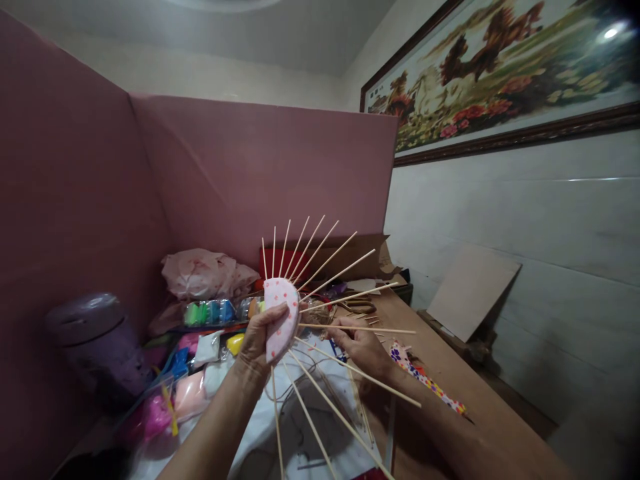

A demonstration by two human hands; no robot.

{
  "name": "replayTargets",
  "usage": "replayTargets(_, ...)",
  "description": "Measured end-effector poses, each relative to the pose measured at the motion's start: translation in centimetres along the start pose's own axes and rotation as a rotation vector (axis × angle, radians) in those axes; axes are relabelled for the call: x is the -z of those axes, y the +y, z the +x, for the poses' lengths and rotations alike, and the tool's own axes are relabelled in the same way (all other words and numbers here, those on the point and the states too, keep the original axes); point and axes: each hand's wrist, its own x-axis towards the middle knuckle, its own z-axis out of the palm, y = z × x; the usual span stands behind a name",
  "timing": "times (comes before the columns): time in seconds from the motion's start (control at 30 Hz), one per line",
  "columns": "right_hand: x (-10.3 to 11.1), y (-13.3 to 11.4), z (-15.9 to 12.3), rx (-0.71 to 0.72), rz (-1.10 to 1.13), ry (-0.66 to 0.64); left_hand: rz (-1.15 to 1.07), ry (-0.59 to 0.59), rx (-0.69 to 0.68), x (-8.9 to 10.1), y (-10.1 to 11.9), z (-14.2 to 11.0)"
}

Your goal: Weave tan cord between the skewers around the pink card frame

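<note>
My left hand (265,333) grips a half-round pale pink piece with red dots (281,297), thumb across its front. Many thin wooden sticks (340,271) fan out from its curved edge, upward, to the right and downward. My right hand (363,347) is closed at one of the sticks on the right side, fingers pinched around it close to the piece. Its lower fingers are partly hidden. Below the hands lies a white sheet (260,433) with loops of thin cord on it.
Bags of coloured clay (190,393) and a row of small coloured packs (210,312) lie on the left, beside a lilac lidded container (100,353). Scissors (357,305) and a patterned strip (427,380) rest on the brown table (480,433). Pink panels (270,167) stand behind.
</note>
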Motion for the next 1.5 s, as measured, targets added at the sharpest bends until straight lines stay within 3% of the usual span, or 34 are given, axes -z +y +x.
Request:
replayTargets(0.3,4.0,-0.3,0.3,-0.044,0.258,-0.002,0.107,-0.013,-0.073,1.7,1.2,0.4)
replayTargets(0.47,5.1,-0.2,0.4,-0.069,0.435,0.053,0.17,-0.004,-0.104,3.1,2.5,0.8)
replayTargets(0.87,6.1,-1.0,-0.4,0.129,0.237,0.116,0.278,0.095,-0.184,4.1,3.0,1.3)
replayTargets(0.97,6.3,-0.7,-0.4,0.128,0.204,0.053,0.168,0.135,-0.21,3.4,3.1,1.1)
replayTargets(1.1,5.8,-0.5,-0.2,-0.008,0.117,-0.118,0.002,0.159,-0.218,2.5,3.1,0.8)
replayTargets(1.3,3.4,0.7,-0.3,-0.073,0.005,-0.433,-0.136,0.053,-0.14,1.8,2.5,0.6)
replayTargets(1.5,0.9,1.5,-1.1,-0.078,-0.135,-0.503,-0.181,-0.064,-0.064,0.1,1.3,-0.2)
